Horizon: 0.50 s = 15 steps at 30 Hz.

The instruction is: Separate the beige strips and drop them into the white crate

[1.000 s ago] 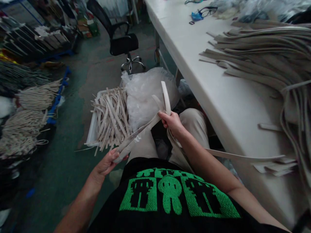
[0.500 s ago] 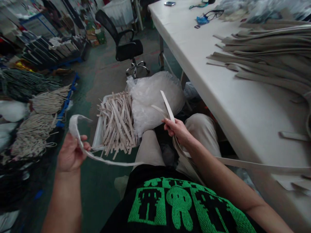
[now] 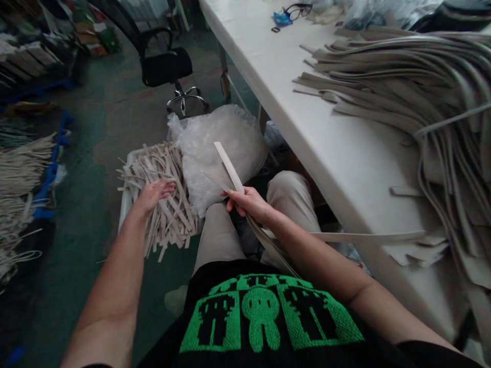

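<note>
Over the white tub (image 3: 125, 207), left of the seated person's knees: one left hand (image 3: 155, 195), which I record with fingers extended and slightly apart, above a heap of short beige strips (image 3: 172, 217); whether it touches them I cannot tell from my feed. Above the lap: one right hand (image 3: 247, 202), fingers clamped on a few long strips (image 3: 230, 166), free ends jutting up in front of a clear plastic bag (image 3: 226, 140), tails hanging below the forearm. From behind that forearm, one strip running right to the bench (image 3: 326, 153), near some short pieces (image 3: 418, 253). On the bench, I list: one large bundle of long strips (image 3: 383, 71); one pair of glasses (image 3: 298, 11). Beyond the tub: one black swivel chair (image 3: 166, 66).
</note>
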{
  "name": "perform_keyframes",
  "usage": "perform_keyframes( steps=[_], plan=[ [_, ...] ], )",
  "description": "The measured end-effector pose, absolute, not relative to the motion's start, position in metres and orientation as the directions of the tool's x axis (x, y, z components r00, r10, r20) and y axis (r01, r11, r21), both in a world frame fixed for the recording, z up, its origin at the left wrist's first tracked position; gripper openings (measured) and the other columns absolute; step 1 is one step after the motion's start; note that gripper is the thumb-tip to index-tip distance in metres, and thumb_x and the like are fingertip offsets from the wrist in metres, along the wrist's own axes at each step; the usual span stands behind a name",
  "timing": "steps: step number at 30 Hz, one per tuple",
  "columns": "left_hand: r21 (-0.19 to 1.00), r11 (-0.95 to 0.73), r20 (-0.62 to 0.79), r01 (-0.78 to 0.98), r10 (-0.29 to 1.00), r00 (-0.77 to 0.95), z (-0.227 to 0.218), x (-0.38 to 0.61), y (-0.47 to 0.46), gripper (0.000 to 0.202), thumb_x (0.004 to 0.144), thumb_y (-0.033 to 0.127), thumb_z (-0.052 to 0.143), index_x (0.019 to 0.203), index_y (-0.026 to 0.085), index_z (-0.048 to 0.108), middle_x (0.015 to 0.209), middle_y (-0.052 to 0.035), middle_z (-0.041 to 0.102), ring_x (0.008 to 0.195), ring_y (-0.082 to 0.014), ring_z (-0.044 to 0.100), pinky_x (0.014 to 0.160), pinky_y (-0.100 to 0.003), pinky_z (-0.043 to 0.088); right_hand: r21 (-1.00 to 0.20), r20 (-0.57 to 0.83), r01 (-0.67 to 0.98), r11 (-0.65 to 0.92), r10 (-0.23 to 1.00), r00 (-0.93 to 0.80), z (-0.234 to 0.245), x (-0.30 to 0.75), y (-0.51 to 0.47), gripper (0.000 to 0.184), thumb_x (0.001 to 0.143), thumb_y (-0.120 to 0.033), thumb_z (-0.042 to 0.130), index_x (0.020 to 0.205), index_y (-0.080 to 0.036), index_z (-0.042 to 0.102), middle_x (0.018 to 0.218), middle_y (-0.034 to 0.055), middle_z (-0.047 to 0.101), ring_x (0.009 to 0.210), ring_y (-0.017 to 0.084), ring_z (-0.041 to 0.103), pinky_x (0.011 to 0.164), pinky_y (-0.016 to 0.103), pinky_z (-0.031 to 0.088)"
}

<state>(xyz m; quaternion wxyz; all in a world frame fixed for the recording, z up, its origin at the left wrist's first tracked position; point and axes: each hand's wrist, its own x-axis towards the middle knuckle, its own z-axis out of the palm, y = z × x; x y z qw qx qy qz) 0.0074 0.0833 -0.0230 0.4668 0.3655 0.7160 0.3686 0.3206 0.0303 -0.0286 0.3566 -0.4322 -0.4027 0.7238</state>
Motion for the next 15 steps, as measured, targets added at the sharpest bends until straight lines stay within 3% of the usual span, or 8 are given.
perform_keyframes(
  steps=[2,3,5,9,15],
  plan=[
    [0.859,0.511,-0.511,0.011,0.859,-0.022,-0.044,0.052,0.065,0.049,0.088,0.06,0.066,0.094,0.011,0.073,0.094,-0.0165,0.078,0.084,-0.0243,0.076,0.075,-0.032,0.058,-0.898,-0.313,-0.16,-0.41,0.85,-0.423,-0.027,0.32,0.028,0.036,0.089,-0.043,0.065,0.101,-0.01,0.074,0.063,0.0007,0.07,0.035,0.004,0.039,0.038,0.02,0.026],
    [0.854,0.511,-0.502,-0.097,0.858,0.105,-0.051,0.073,0.055,0.058,0.082,0.069,0.067,0.095,0.012,0.073,0.099,-0.0184,0.077,0.088,-0.0266,0.076,0.076,-0.034,0.059,-0.903,-0.298,-0.151,-0.401,0.841,-0.451,-0.026,0.32,0.027,0.036,0.089,-0.043,0.065,0.101,-0.01,0.074,0.064,0.0012,0.071,0.035,0.005,0.039,0.038,0.02,0.028],
    [0.846,0.441,-0.406,-0.298,0.897,0.176,-0.059,0.106,0.041,0.065,0.075,0.075,0.07,0.097,0.014,0.072,0.101,-0.0169,0.077,0.09,-0.0272,0.076,0.076,-0.035,0.059,-0.914,-0.282,-0.117,-0.389,0.815,-0.507,-0.025,0.319,0.023,0.035,0.09,-0.042,0.065,0.101,-0.01,0.075,0.064,0.0015,0.072,0.036,0.005,0.042,0.038,0.02,0.03],
    [0.854,0.225,-0.299,-0.469,0.95,-0.089,-0.052,0.132,0.031,0.046,0.07,0.055,0.085,0.095,0.018,0.074,0.089,-0.0081,0.078,0.077,-0.0206,0.074,0.07,-0.03,0.058,-0.909,-0.329,-0.023,-0.417,0.749,-0.575,-0.024,0.32,0.016,0.029,0.091,-0.038,0.066,0.1,-0.012,0.075,0.065,0.0026,0.073,0.038,0.008,0.049,0.04,0.02,0.036],
    [0.926,0.047,-0.161,-0.376,0.947,-0.279,-0.027,0.13,0.0,0.033,0.071,0.046,0.084,0.087,0.018,0.078,0.088,-0.0073,0.079,0.086,-0.0222,0.075,0.083,-0.034,0.058,-0.868,-0.429,-0.074,-0.491,0.816,-0.387,-0.033,0.328,0.011,0.026,0.093,-0.034,0.062,0.094,-0.012,0.076,0.079,0.007,0.077,0.056,0.012,0.064,0.054,0.022,0.049]
  ],
)
